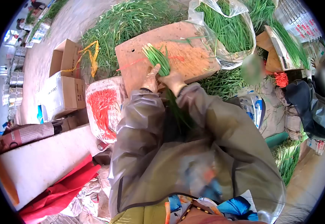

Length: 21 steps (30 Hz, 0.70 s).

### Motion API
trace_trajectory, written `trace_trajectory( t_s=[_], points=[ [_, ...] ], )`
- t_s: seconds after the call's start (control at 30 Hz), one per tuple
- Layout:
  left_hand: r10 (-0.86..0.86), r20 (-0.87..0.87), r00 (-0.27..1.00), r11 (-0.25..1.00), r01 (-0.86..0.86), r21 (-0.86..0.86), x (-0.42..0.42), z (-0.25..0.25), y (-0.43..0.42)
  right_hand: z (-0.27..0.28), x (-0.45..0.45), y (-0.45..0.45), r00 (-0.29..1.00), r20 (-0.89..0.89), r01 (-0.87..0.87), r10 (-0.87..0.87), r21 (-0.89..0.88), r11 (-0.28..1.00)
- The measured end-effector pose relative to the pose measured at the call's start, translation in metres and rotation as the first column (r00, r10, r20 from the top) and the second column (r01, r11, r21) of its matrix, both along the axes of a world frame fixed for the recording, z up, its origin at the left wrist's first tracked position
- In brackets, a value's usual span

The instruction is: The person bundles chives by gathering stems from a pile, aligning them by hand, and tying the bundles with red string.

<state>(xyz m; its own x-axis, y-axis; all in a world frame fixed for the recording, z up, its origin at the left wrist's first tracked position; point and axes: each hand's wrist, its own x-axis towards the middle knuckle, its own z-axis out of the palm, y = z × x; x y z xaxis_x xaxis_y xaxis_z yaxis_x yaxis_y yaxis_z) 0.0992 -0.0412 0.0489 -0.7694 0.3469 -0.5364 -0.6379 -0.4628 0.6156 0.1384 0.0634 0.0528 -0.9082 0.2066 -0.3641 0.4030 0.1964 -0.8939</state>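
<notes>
Head view: a green bundle (160, 59) of leafy stalks, pale ends (148, 47) uppermost, is at upper centre of the frame, over the desk (196, 56). The right grip (172, 79) is closed around its lower part; the left grip (152, 77) touches its left side, closure not determinable. Judged light and limber, firmer toward the pale ends, easily bruised, possibly slippery if damp. Recommended hold: gathered mid-stalks, snug without crushing.

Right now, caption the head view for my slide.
Left hand and right hand hold greens over a board.
</notes>
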Motion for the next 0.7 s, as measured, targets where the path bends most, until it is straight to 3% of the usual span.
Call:
trace_trajectory(
  t_s=[0.07,0.1,0.13,0.2,0.23,0.27,0.33,0.37,0.4,0.43,0.47,0.5,0.57,0.6,0.63,0.67,0.7],
  points=[
    [0.147,-0.154,0.977,0.938,-0.187,-0.292,-0.003,0.003,0.005,0.0,-0.029,-0.017,0.988,-0.014,0.153,-0.155,-0.08,0.985],
    [0.191,-0.249,0.95,0.948,-0.244,-0.203,-0.014,-0.016,0.004,0.015,-0.039,-0.02,0.993,0.015,0.118,-0.117,-0.054,0.992],
    [0.186,-0.24,0.953,0.948,-0.238,-0.21,-0.029,-0.036,-0.002,-0.052,-0.071,-0.039,0.965,-0.103,0.18,-0.24,-0.404,0.897],
    [-0.217,-0.526,0.822,0.765,-0.191,-0.615,-0.063,-0.087,-0.023,-0.064,-0.089,-0.038,0.988,0.037,0.152,-0.151,-0.047,0.987],
    [-0.395,-0.537,0.745,0.604,-0.23,-0.763,-0.077,-0.117,-0.036,-0.077,-0.091,-0.035,0.987,0.045,0.155,-0.153,-0.045,0.987],
    [-0.399,-0.532,0.747,0.607,-0.22,-0.764,-0.077,-0.116,-0.037,-0.098,-0.09,-0.031,1.0,-0.003,0.02,-0.02,-0.001,1.0],
    [-0.613,-0.309,0.728,0.168,-0.262,-0.95,-0.065,-0.09,-0.031,-0.122,-0.076,-0.008,0.976,-0.107,-0.186,0.19,0.041,0.982],
    [-0.662,-0.147,0.735,-0.012,-0.207,-0.978,-0.061,-0.081,-0.027,-0.111,-0.064,0.007,0.966,-0.073,-0.241,0.249,0.102,0.965],
    [-0.668,-0.091,0.739,-0.069,-0.183,-0.981,-0.059,-0.079,-0.026,-0.099,-0.054,0.025,0.953,-0.037,-0.291,0.301,0.164,0.943],
    [-0.673,-0.041,0.739,-0.121,-0.164,-0.979,-0.059,-0.077,-0.023,-0.101,-0.045,0.043,0.961,0.015,-0.276,0.276,0.104,0.955],
    [-0.677,-0.043,0.735,-0.127,-0.174,-0.976,-0.062,-0.08,-0.023,-0.109,-0.037,0.065,0.966,0.069,-0.252,0.249,0.043,0.967],
    [-0.682,-0.04,0.731,-0.137,-0.182,-0.974,-0.064,-0.086,-0.027,-0.121,-0.027,0.089,0.987,0.045,-0.146,0.155,-0.159,0.976],
    [-0.725,-0.274,0.632,0.068,-0.33,-0.941,-0.068,-0.104,-0.04,-0.082,-0.008,0.146,0.962,0.274,0.042,0.009,-0.18,0.983],
    [-0.689,-0.291,0.663,0.153,-0.26,-0.953,-0.07,-0.089,-0.039,-0.105,0.006,0.176,0.993,-0.114,0.046,-0.032,0.123,0.991],
    [-0.651,-0.297,0.698,0.233,-0.189,-0.954,-0.072,-0.069,-0.036,-0.103,0.009,0.21,0.997,0.073,0.021,-0.033,0.152,0.988],
    [-0.576,-0.438,0.69,0.284,-0.334,-0.899,-0.072,-0.064,-0.033,-0.085,0.007,0.238,0.961,0.259,0.067,-0.095,0.114,0.991],
    [-0.536,-0.569,0.623,0.323,-0.471,-0.821,-0.071,-0.054,-0.026,-0.071,0.006,0.261,0.945,0.25,0.174,-0.21,0.16,0.972]
  ],
)
